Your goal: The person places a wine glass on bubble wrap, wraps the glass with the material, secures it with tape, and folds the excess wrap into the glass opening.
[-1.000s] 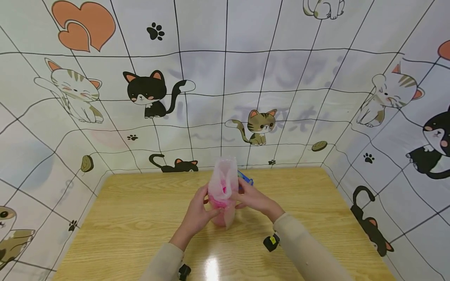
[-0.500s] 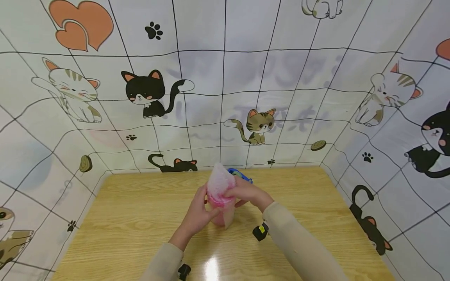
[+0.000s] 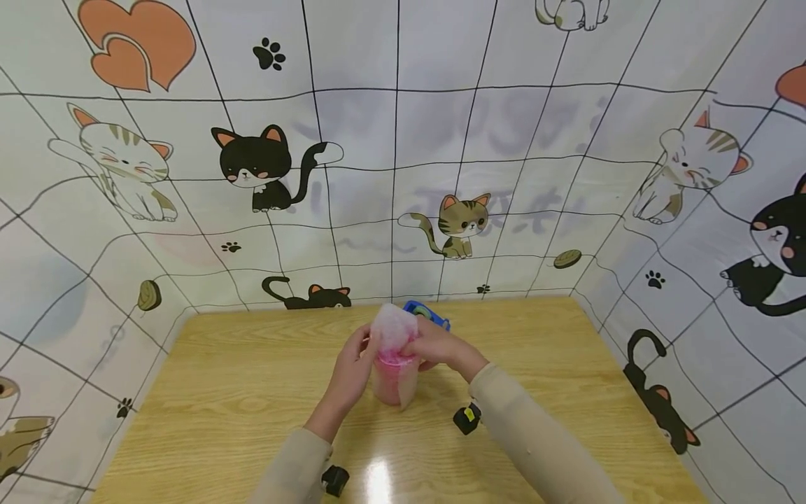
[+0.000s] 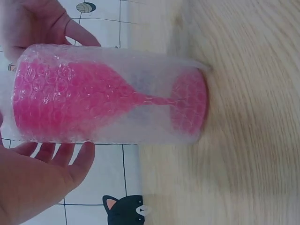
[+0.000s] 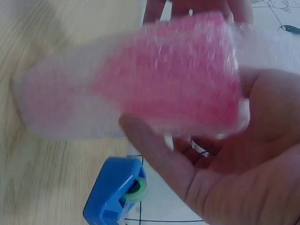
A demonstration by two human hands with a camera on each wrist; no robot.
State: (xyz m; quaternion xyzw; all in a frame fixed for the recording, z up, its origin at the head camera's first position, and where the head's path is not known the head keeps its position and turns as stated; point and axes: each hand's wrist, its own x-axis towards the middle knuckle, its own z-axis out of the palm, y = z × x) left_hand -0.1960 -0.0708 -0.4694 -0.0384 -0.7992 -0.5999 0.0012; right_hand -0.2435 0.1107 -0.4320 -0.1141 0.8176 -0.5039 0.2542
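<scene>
A pink stemmed goblet [image 4: 89,96] stands upright on the table, rolled in clear bubble wrap [image 3: 395,323]. Its wide bowl is uppermost and its round base is down on the wood. My left hand [image 3: 349,367] holds the upper left side of the wrap, thumb in front and fingers along the side. From the right, my right hand [image 3: 437,348] grips the top of the roll, with its thumb [image 5: 150,140] lying against the wrap near the rim. The folded wrap covers the goblet's mouth, and some fingertips are hidden behind it.
Behind the right hand, near the table's back edge, lies a blue tape dispenser [image 3: 428,315] with a green roll. The wooden table [image 3: 252,392] meets a cat-patterned cloth wall [image 3: 352,196]. Black wrist devices [image 3: 467,418] hang below both sleeves.
The loose top of the bubble wrap has folded down and become shorter. My right hand has come over the rim from the side; my left hand has shifted upward towards the top.
</scene>
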